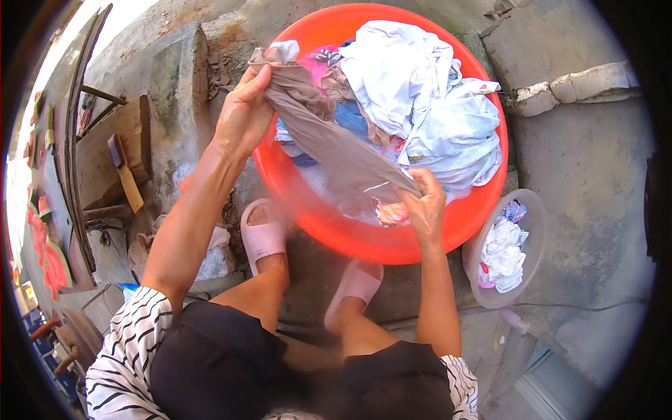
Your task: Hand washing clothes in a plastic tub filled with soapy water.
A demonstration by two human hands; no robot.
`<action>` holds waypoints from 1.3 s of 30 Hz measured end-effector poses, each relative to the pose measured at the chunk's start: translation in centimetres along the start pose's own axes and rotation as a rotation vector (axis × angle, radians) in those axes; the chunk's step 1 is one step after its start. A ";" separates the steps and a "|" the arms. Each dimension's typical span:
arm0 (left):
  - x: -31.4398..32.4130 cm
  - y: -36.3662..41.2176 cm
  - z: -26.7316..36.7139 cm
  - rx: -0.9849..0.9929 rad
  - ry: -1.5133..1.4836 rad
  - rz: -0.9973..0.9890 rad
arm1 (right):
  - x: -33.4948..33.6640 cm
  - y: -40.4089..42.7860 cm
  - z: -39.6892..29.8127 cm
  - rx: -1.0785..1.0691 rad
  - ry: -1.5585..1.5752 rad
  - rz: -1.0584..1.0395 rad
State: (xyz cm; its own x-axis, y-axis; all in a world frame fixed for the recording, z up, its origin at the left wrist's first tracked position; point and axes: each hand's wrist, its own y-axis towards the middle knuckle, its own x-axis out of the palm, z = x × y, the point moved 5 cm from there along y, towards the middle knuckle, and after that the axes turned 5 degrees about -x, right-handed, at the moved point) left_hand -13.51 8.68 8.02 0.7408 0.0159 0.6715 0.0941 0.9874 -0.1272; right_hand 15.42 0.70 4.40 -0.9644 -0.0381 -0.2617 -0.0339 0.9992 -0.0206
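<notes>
A wet brown garment (336,142) is stretched slantwise over a large red plastic tub (310,215). My left hand (245,107) grips its upper end near the tub's left rim. Its lower end is in my right hand (424,202), above the near part of the tub. White cloth (399,73) and pale blue cloth (457,136) are heaped in the tub, with pink, blue and brown pieces beside them. Suds float on the water under the garment. A small orange and white item (392,212) lies close to my right hand.
A translucent basin (472,262) with small white laundry stands right of the tub. On the left, a wooden-handled brush (126,173) leans on a board (92,173), near a table with watermelon pieces (55,268). A concrete block (178,79) stands behind. A cable (572,307) crosses the ground.
</notes>
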 end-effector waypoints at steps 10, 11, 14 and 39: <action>-7.2 -1.0 -2.9 -0.240 0.137 0.646 | -10.3 -1.7 -4.9 -0.342 -0.354 0.434; -8.6 -1.0 -2.1 -0.155 0.146 0.706 | -10.8 -2.0 -4.2 -0.332 -0.365 0.358; -8.9 -1.3 -2.2 -0.151 0.091 0.718 | -7.1 -3.5 -1.5 0.087 -0.542 -0.383; -3.8 -1.2 0.5 0.060 0.215 0.557 | -1.7 -4.0 -3.4 0.094 -0.011 -0.852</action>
State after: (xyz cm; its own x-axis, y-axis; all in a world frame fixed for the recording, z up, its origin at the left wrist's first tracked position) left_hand -16.74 7.49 5.99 0.7860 0.5081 0.3522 -0.3807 0.8466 -0.3719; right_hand 16.31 -3.23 8.19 -0.6168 -0.7763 -0.1301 -0.7236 0.6243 -0.2943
